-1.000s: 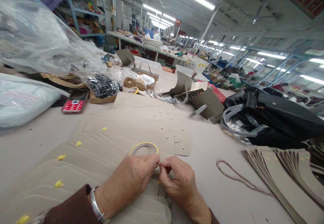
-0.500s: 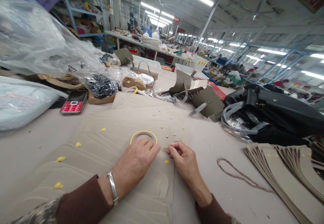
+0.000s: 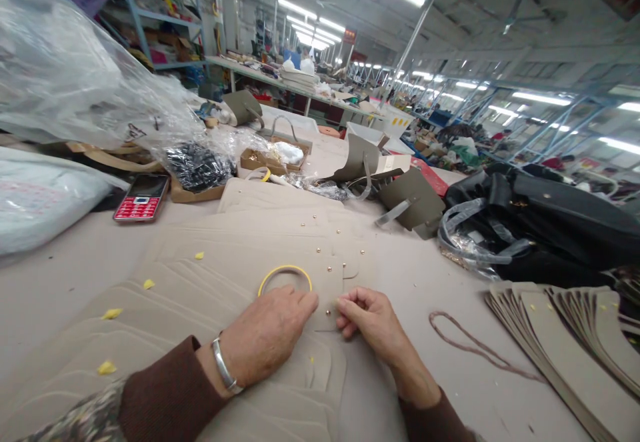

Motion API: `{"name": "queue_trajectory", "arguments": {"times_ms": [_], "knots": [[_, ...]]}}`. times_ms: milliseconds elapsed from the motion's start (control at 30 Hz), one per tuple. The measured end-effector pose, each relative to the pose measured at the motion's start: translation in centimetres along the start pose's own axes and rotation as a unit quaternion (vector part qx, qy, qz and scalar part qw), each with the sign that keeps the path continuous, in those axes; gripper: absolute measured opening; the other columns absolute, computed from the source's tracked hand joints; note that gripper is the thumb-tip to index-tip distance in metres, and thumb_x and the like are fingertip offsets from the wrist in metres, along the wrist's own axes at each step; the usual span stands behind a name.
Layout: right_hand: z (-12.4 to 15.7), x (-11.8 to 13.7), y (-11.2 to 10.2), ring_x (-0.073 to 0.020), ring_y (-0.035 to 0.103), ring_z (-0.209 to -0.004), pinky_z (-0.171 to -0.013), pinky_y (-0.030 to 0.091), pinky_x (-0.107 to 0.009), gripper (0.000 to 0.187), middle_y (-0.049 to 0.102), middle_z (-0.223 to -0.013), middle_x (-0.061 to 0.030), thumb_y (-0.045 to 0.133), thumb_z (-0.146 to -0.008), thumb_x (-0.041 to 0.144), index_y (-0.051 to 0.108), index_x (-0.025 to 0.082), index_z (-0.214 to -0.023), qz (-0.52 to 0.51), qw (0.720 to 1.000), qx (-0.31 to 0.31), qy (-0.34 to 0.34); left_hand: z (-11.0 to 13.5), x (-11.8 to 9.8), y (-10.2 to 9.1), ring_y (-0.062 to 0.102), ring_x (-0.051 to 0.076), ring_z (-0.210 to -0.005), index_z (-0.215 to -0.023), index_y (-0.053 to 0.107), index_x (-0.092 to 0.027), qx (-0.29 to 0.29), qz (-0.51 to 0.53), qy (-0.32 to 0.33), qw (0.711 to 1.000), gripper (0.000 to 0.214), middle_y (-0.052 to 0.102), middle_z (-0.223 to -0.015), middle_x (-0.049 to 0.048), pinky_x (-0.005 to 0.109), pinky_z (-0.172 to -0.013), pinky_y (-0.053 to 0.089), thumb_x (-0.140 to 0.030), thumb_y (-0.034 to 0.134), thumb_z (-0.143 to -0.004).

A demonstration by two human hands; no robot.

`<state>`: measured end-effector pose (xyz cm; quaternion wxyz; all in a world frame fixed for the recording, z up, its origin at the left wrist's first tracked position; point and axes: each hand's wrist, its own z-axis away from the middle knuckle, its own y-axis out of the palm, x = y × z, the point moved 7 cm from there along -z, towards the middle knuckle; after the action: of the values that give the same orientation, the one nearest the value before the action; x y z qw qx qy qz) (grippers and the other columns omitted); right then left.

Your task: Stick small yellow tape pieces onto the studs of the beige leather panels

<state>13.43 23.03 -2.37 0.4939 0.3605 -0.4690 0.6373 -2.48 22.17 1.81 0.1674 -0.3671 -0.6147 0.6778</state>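
My left fingers (image 3: 299, 301) lie flat on a beige leather panel (image 3: 225, 275), just below a yellow tape roll (image 3: 285, 267). My right fingers (image 3: 346, 315) curl together beside a brass stud (image 3: 328, 311), though I can't tell if they pinch anything. The panel lies on the counter (image 3: 65, 295), a red mobile phone (image 3: 141, 197) beyond it at left, a black leather bag (image 3: 550, 222) at right, and a brown cord (image 3: 475, 345) beside stacked leather pieces (image 3: 565, 335).

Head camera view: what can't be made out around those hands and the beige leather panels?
In the head view:
- The right hand: its fingers hide whatever they may be pinching.
- The yellow ring: the left hand covers its lower edge.
- The beige leather panels: the bottom edge cuts them off.
- The red phone: its screen is too small to read.
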Motion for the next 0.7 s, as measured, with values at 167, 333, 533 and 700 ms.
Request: {"name": "queue_trajectory", "arguments": {"times_ms": [167, 333, 533, 700], "knots": [[0.9, -0.2, 0.6, -0.0093, 0.053, -0.039, -0.040, 0.042, -0.018, 0.020, 0.061, -0.052, 0.0014, 0.060, -0.076, 0.034, 0.061, 0.015, -0.072, 0.080, 0.997, 0.005, 0.020, -0.2, 0.2, 0.1, 0.051, 0.022, -0.074, -0.090, 0.049, -0.020, -0.013, 0.000, -0.007, 1.000, 0.015, 0.058, -0.082, 0.0034, 0.034, -0.065, 0.039, -0.011, 0.037, -0.092], [1.2, 1.0, 1.4, -0.0101, 0.051, -0.043, -0.042, 0.041, -0.018, 0.016, 0.058, -0.051, 0.0022, 0.055, -0.078, 0.026, 0.062, 0.016, -0.068, 0.179, 0.983, -0.007, -0.043, -0.1, 0.3, 0.1, 0.050, 0.021, -0.074, -0.089, 0.050, -0.020, -0.018, -0.002, 0.000, 1.000, 0.014, 0.059, -0.082, 0.0028, 0.033, -0.063, 0.038, -0.010, 0.040, -0.091], [1.2, 2.2, 1.8, -0.0123, 0.053, -0.047, -0.043, 0.036, -0.020, 0.016, 0.059, -0.051, 0.0011, 0.054, -0.078, 0.021, 0.061, 0.018, -0.063, 0.266, 0.956, -0.043, -0.113, 0.1, 0.2, -0.2, 0.051, 0.021, -0.074, -0.089, 0.050, -0.020, -0.024, -0.003, -0.006, 1.000, 0.014, 0.058, -0.081, 0.0026, 0.033, -0.064, 0.039, -0.011, 0.040, -0.092], [1.4, 1.0, 0.9, -0.0141, 0.055, -0.041, -0.037, 0.039, -0.021, 0.028, 0.058, -0.055, 0.0059, 0.057, -0.080, 0.031, 0.058, 0.020, -0.106, 0.168, 0.983, -0.055, -0.051, 0.0, 0.2, -0.5, 0.052, 0.020, -0.075, -0.089, 0.050, -0.019, -0.025, 0.005, -0.012, 1.000, 0.015, 0.060, -0.083, 0.0029, 0.032, -0.065, 0.041, -0.011, 0.039, -0.093]]}}
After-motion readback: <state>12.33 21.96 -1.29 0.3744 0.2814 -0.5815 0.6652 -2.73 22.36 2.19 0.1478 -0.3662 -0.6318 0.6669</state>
